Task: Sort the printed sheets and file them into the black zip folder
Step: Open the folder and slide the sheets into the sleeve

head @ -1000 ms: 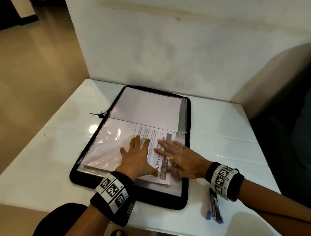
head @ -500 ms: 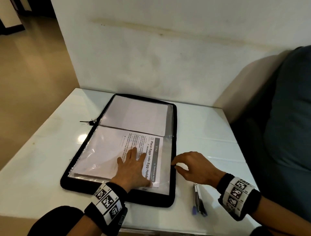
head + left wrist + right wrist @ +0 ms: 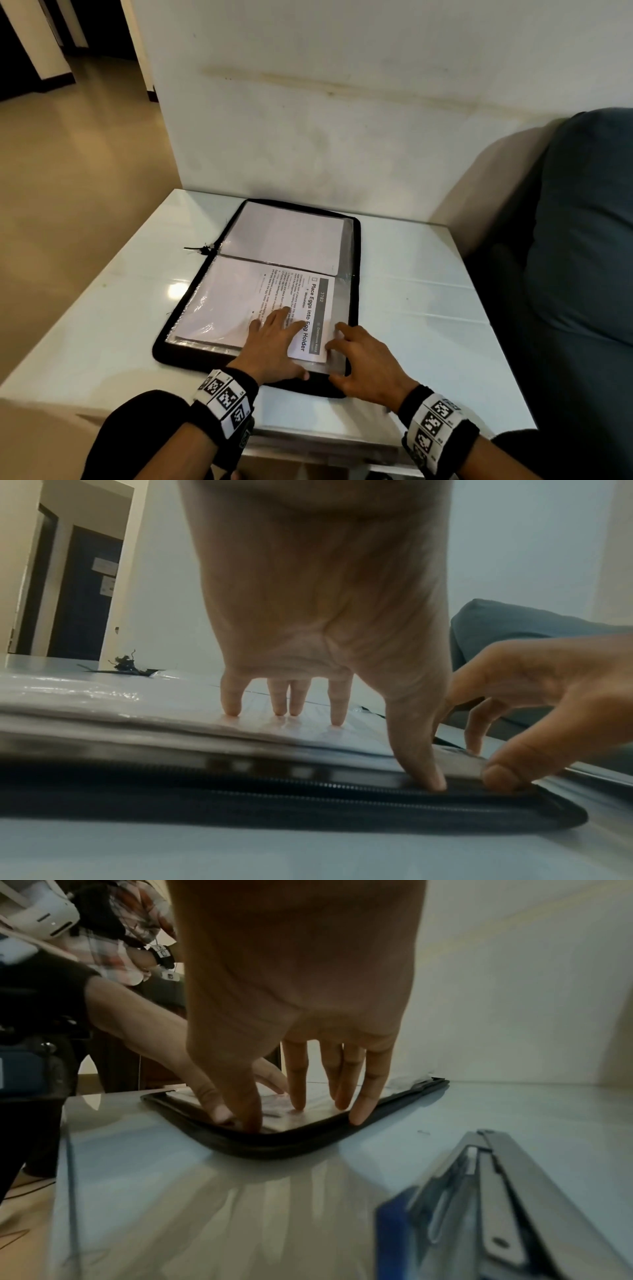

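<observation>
The black zip folder (image 3: 357,260) lies open on the white table (image 3: 428,308). Its near half holds a clear sleeve over a printed sheet (image 3: 313,301) headed "Place Eggs into Egg Holder". A blank white sheet (image 3: 284,236) fills the far half. My left hand (image 3: 291,342) lies flat on the sleeve, fingers (image 3: 284,707) straight and pressing, thumb on the zip edge. My right hand (image 3: 346,353) sits at the sleeve's near right corner. Its fingertips (image 3: 356,1112) touch the plastic and the folder rim, its thumb rests on the black edge. Neither hand holds anything.
A blue and silver pen-like tool (image 3: 496,1204) lies on the table beside my right wrist. The folder's zip pull (image 3: 202,249) sticks out to the left. A wall (image 3: 342,120) stands right behind the table. A dark sofa cushion (image 3: 575,240) flanks its right side.
My right hand left the sheet, drew off onto the table at the right, then came back to the sleeve's near right corner. My left hand stayed pressed on the sheet.
</observation>
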